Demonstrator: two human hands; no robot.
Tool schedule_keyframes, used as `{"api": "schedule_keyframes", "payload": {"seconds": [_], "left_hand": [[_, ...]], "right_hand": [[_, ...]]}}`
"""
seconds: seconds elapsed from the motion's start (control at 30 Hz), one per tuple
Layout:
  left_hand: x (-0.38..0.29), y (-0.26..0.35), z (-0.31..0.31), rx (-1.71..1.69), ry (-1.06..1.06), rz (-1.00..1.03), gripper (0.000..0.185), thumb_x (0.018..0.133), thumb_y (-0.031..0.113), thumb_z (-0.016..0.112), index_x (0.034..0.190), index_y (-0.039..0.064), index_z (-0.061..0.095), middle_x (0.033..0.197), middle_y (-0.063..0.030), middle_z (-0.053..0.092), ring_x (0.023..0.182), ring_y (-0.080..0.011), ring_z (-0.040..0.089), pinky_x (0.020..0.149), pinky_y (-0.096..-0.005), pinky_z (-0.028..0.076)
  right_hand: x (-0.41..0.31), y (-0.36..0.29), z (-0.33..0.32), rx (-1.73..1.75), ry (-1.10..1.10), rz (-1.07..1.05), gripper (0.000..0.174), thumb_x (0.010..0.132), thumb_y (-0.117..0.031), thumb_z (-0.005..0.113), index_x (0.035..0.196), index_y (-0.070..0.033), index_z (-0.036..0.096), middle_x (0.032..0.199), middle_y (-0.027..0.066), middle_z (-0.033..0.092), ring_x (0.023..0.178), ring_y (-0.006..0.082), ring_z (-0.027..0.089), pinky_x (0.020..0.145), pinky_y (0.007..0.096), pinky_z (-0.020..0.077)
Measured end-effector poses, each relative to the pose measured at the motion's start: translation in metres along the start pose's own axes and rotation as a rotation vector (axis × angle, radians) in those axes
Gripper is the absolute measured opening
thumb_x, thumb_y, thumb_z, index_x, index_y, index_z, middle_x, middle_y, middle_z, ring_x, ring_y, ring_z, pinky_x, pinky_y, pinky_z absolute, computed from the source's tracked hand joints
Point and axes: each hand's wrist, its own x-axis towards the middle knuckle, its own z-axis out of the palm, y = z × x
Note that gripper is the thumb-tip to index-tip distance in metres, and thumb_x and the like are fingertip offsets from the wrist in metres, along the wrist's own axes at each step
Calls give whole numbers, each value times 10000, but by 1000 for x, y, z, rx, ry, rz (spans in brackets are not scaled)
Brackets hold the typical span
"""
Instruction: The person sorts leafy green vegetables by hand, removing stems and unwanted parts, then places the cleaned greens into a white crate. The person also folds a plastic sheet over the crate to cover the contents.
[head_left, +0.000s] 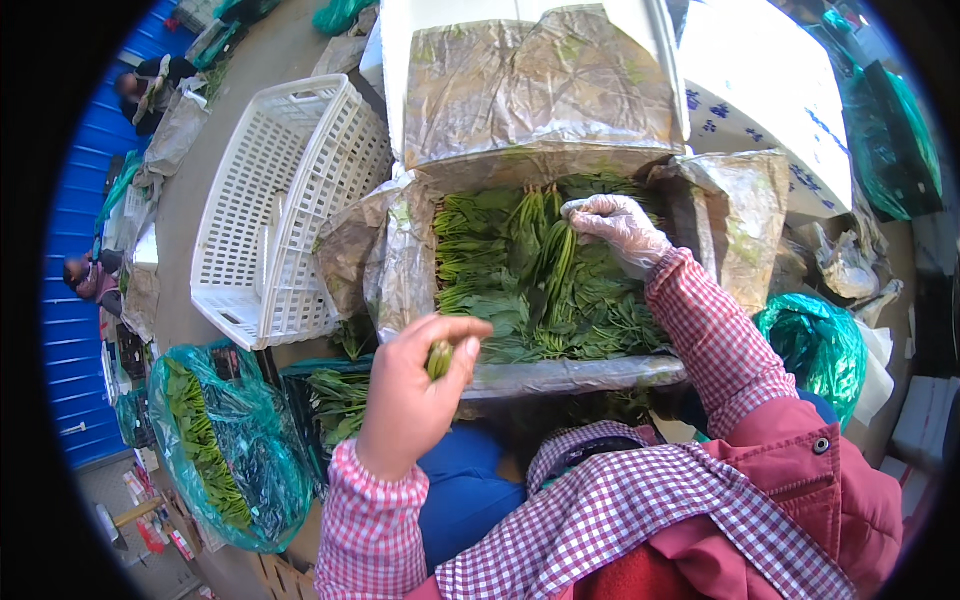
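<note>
Bare and curled, my left hand grips a small bunch of green stems, whose cut ends point up; the rest of it is hidden by the hand. It hovers over the near left corner of a foam box lined with silvery film. My right hand, in a thin clear plastic glove, pinches the stem ends of a bunch of leafy greens, leaves hanging toward me. Beneath it, rows of bundled leafy greens fill the box. Another bunch lies just left of the held one.
A white perforated plastic crate stands left of the box. Lower left is a green plastic bag with leafy greens. At right are a white foam box and a green bag. Two people work at far left.
</note>
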Motion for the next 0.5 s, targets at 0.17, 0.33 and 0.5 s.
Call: {"api": "schedule_keyframes", "payload": {"seconds": [0.17, 0.33, 0.5], "left_hand": [[9, -11, 29, 148, 10, 175, 241, 1034, 145, 688, 1203, -12, 755, 1096, -153, 782, 992, -230, 755, 888, -349, 578], [11, -10, 47, -140, -202, 24, 411, 1077, 290, 689, 1355, -12, 704, 1185, -95, 791, 1078, -159, 728, 935, -330, 562], [8, -15, 52, -489, -570, -115, 480, 1126, 299, 603, 1479, -25, 565, 1341, -116, 712, 1209, -172, 679, 1043, -347, 551]], "right_hand": [[-68, -28, 30, 276, -190, 27, 347, 946, -186, 827, 1200, 36, 746, 1007, 58, 755, 880, 138, 703, 852, 290, 589], [-115, -58, 57, 255, -340, -79, 255, 960, -139, 790, 1167, 9, 785, 1132, 102, 775, 990, 148, 714, 887, 324, 595], [-139, -84, 86, -58, -195, -73, 237, 990, -174, 793, 1136, 13, 795, 948, 71, 782, 801, 116, 701, 720, 272, 599]]}}
